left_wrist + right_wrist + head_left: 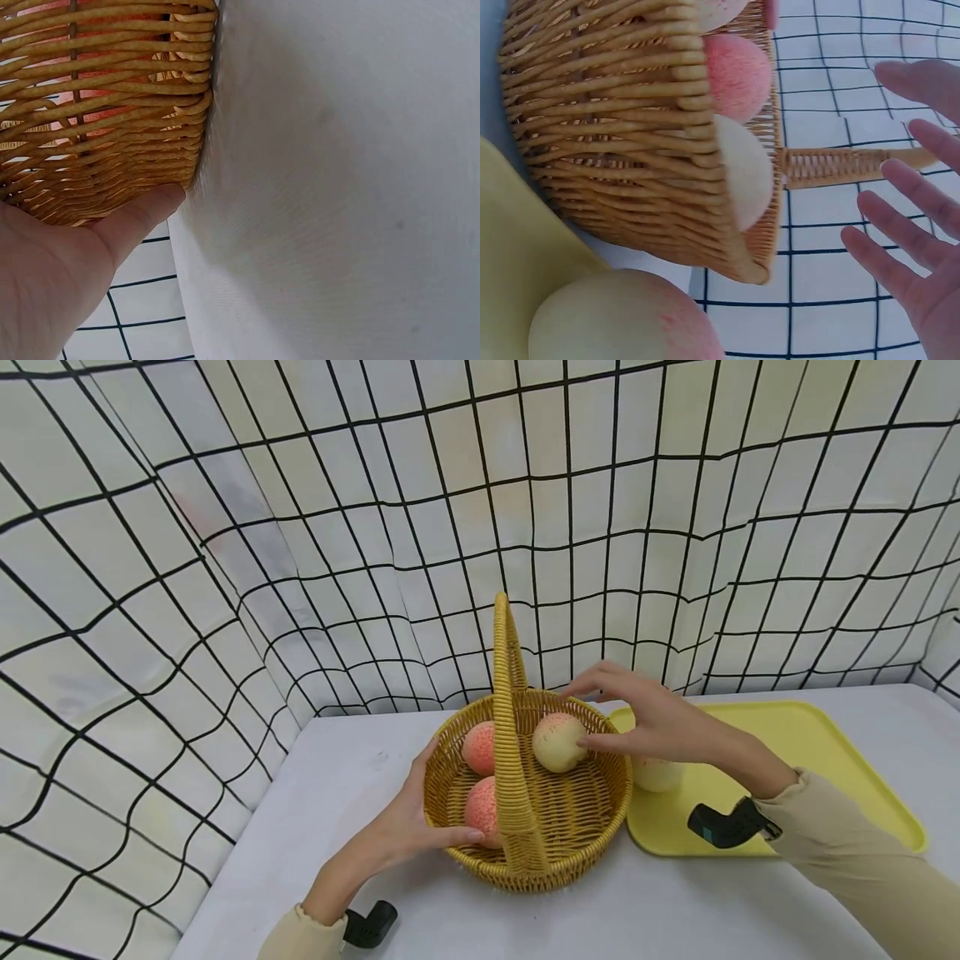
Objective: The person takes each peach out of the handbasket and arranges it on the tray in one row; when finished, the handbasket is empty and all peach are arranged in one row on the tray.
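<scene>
A woven wicker basket [528, 860] with a tall handle stands on the white table. Left of the handle lie two pink peaches [480, 747]; a paler peach [558, 743] sits to its right. My left hand [401, 822] holds the basket's left side, thumb over the rim; in the left wrist view one finger [146, 214] lies along the woven wall near the base. Above the basket's right rim is my right hand [652, 718], thumb near the pale peach. The right wrist view shows its fingers [885, 255] spread and apart from the peaches.
A yellow tray [810, 777] lies right of the basket, bearing another pale peach [622, 319], partly under my right hand in the head view. White walls with black netting [450, 527] rise behind and at the left. Bare white tabletop [322, 777] shows left of the basket.
</scene>
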`<act>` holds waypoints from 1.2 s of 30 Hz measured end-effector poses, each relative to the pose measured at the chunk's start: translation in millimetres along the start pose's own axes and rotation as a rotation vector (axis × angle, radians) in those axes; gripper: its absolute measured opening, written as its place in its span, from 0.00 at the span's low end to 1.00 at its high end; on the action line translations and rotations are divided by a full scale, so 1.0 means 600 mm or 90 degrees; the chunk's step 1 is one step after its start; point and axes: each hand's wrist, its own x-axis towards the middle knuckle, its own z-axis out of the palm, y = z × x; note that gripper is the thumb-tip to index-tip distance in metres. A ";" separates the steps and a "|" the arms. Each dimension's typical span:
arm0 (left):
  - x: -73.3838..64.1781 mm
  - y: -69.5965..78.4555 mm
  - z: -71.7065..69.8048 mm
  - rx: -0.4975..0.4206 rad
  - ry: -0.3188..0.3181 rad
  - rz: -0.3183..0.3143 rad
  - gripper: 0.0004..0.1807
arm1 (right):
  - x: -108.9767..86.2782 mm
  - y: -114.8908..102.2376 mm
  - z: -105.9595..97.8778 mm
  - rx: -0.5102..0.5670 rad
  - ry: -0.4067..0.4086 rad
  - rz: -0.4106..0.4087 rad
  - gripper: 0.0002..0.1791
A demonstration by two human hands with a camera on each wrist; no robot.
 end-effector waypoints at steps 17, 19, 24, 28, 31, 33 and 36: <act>-0.002 0.002 -0.001 0.001 -0.004 -0.009 0.75 | 0.047 0.026 0.070 -0.027 -0.127 0.081 0.18; -0.001 0.002 -0.001 0.007 -0.004 -0.012 0.75 | 0.045 0.025 0.070 -0.029 -0.112 0.067 0.14; -0.003 0.001 -0.002 -0.006 -0.001 -0.011 0.75 | 0.045 0.022 0.070 -0.014 -0.097 0.033 0.08; -0.003 0.000 -0.002 -0.010 -0.001 -0.006 0.74 | 0.044 0.020 0.072 -0.021 -0.093 0.031 0.09; -0.002 0.000 -0.002 -0.012 -0.003 -0.003 0.74 | 0.042 0.019 0.072 -0.044 -0.094 0.033 0.12; -0.001 0.000 -0.001 -0.017 -0.006 0.000 0.74 | 0.041 0.019 0.071 -0.054 -0.101 0.036 0.14; -0.001 0.000 -0.001 -0.020 -0.009 0.007 0.74 | 0.040 0.019 0.071 -0.057 -0.115 0.046 0.17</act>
